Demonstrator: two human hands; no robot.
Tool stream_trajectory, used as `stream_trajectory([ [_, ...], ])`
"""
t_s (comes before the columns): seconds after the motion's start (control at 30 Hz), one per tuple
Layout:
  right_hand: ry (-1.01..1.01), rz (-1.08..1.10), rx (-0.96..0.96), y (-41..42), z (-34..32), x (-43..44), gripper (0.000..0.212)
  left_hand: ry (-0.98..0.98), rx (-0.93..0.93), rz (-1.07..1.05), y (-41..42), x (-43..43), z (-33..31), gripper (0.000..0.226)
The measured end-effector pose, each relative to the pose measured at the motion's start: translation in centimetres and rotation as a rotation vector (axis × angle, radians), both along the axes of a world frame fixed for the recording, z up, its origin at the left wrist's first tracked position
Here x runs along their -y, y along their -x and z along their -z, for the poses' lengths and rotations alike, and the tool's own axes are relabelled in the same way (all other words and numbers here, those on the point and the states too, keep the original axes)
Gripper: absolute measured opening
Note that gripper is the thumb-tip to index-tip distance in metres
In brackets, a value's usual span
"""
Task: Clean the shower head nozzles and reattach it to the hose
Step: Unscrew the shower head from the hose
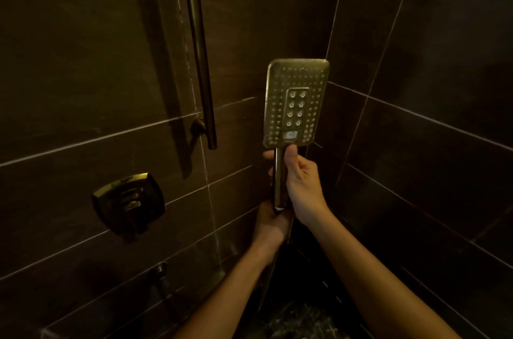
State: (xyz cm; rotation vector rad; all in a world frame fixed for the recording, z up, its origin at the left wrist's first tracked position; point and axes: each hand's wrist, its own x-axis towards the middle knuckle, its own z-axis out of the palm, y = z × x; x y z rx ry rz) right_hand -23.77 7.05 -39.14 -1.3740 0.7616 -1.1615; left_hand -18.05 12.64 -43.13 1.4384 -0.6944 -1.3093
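Note:
A rectangular brass-coloured shower head (296, 104) stands upright in the middle of the view, its nozzle face turned toward me. My right hand (301, 180) grips its slim handle just under the head, thumb on the front. My left hand (270, 223) is curled round the handle's lower end, where a thin white ring shows. The dark hose (268, 280) hangs down below that hand and is hard to make out in the dim light. Whether hose and handle are joined is hidden by my left hand.
Dark tiled walls meet in a corner behind the shower head. A vertical slide rail (198, 49) runs down the left wall. Below it sits a square mixer valve (128, 202), and lower still a wall outlet (161, 269). The dark shower floor (299, 319) lies below.

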Motion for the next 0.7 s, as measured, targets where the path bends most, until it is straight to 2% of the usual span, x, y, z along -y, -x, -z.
stream_trajectory([
  [0.1,-0.027,0.028,0.059,-0.3,-0.3,-0.5,0.063,-0.027,0.019,-0.025,0.0,0.5,-0.2,0.016],
  [0.17,-0.04,0.019,0.047,-0.5,-0.4,-0.8,0.059,-0.035,0.002,-0.045,-0.2,0.6,-0.2,0.008],
  [0.23,-0.008,0.005,0.016,-0.7,-0.4,-1.1,0.053,-0.014,-0.01,-0.057,-0.5,0.6,-0.2,0.023],
  [0.27,0.028,0.002,-0.015,-0.7,-0.3,-1.2,0.044,-0.01,-0.019,-0.066,-0.5,0.4,-0.3,0.026],
  [0.33,0.119,0.02,-0.102,-0.5,-0.3,-1.1,0.021,0.013,0.01,-0.094,-0.8,0.7,0.1,0.009],
  [0.37,0.157,0.029,-0.137,-0.4,-0.3,-1.0,0.015,0.027,0.032,-0.098,-0.9,0.7,0.2,0.01],
  [0.43,0.188,0.017,-0.157,-0.2,-0.2,-0.8,0.017,0.048,0.05,-0.099,-1.1,0.7,0.3,0.016],
  [0.53,0.157,-0.003,-0.095,-0.2,-0.2,-0.9,0.029,0.048,0.022,-0.104,-1.2,0.7,0.6,0.006],
  [0.7,-0.053,-0.08,0.015,-0.9,-0.4,-0.9,0.027,0.056,0.048,-0.135,-1.1,0.6,1.2,0.008],
])
